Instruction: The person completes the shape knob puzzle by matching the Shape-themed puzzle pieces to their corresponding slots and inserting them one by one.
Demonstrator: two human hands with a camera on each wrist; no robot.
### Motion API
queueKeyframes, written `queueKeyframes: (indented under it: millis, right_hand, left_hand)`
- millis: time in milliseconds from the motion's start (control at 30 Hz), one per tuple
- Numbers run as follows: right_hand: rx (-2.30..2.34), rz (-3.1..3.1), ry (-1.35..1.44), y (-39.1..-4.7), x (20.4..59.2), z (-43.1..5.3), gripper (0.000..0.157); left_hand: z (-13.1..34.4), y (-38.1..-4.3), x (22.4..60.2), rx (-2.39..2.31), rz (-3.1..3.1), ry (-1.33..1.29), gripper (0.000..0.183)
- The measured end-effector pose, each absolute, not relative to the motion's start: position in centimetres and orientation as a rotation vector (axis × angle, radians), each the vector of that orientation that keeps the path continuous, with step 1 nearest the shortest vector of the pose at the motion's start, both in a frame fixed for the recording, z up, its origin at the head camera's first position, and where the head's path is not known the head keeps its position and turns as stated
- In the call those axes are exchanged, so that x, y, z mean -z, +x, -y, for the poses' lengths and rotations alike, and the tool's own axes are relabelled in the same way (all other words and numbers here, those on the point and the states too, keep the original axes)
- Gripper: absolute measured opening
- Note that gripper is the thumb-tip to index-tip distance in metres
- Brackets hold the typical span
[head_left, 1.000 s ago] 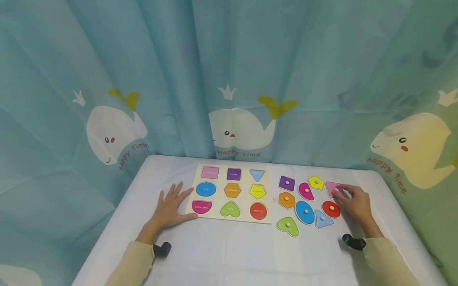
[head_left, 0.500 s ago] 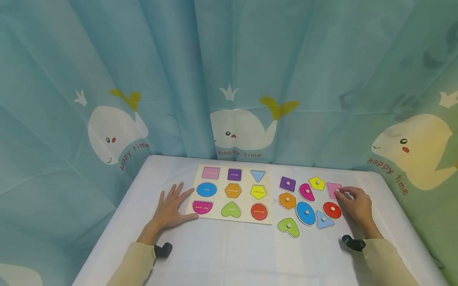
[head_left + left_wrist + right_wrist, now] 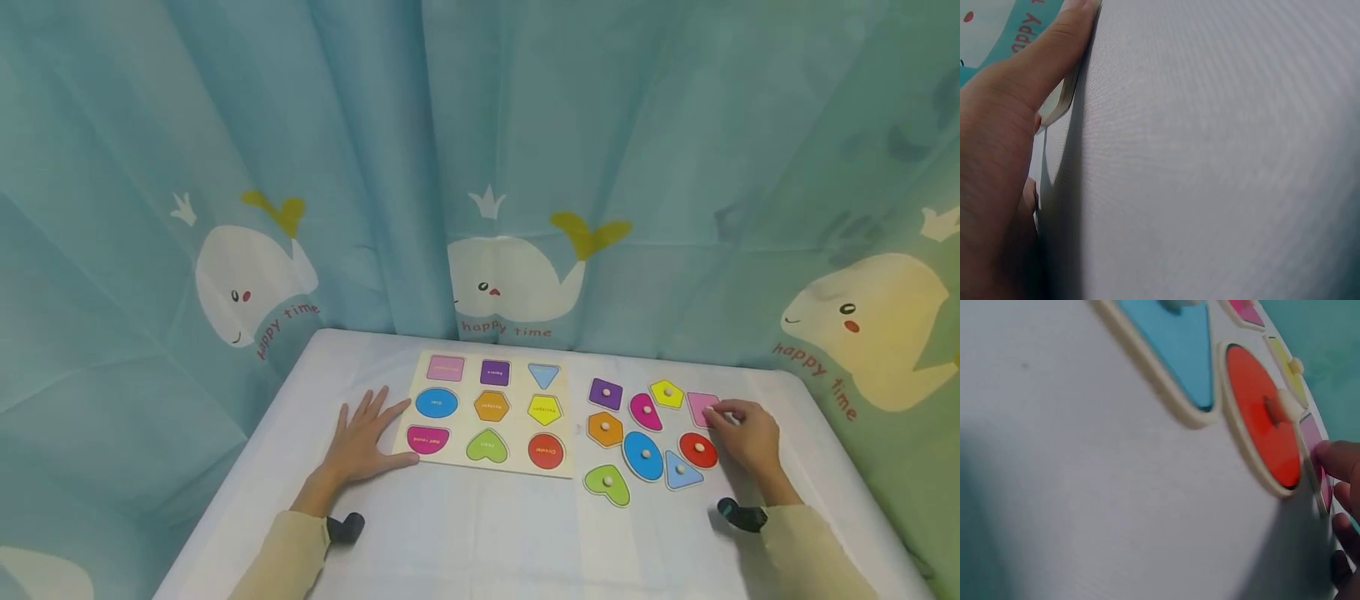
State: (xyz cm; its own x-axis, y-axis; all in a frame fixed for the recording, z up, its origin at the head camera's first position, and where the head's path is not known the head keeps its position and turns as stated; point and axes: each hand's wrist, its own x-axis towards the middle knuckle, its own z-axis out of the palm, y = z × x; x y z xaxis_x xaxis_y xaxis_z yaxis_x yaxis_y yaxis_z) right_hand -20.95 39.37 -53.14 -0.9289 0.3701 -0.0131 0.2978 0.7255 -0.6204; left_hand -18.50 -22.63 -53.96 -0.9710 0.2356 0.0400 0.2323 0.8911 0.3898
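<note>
My left hand lies spread flat at the left edge of a cream shape-puzzle board, its thumb touching the near corner. In the left wrist view, that thumb runs along the board's side. On the right, my right hand pinches the small knob of the pink rectangle puzzle piece, which appears to rest on the table. The right wrist view shows the pink piece partly behind my fingertips. Just nearer to me lies the red circle piece, with the light blue triangle piece beside it.
Between board and right hand lie more knobbed pieces: purple square, orange hexagon, magenta half round, yellow pentagon, blue oval and green heart. A whale-print curtain hangs behind the white-covered table.
The head view has shifted slightly, so everything sits a little lower and to the right. Both hands stay in place, the right fingers at the pink piece's knob.
</note>
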Motion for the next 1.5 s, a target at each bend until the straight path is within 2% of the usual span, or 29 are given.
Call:
queueKeyframes:
  millis: [200,433,1100,1500]
  right_hand:
    - [-0.987,2.837,-0.555,-21.0,52.3,-39.8,0.041]
    - [-0.969,2.804,-0.471,-21.6,50.8,-39.2,0.038]
    - [-1.141,2.695,-0.15,-23.6,47.3,-33.0,0.038]
    - [-1.209,2.644,0.037,-26.0,47.3,-28.1,0.031]
  left_hand:
    - [22.5,-18.5,54.2,-0.598,-3.047,0.385,0.098]
    - [22.5,-18.3,53.9,-0.62,-3.06,0.401,0.097]
    - [22.6,-18.4,53.8,-0.618,-3.043,0.366,0.098]
    - [22.6,-18.6,54.3,-0.625,-3.058,0.379,0.097]
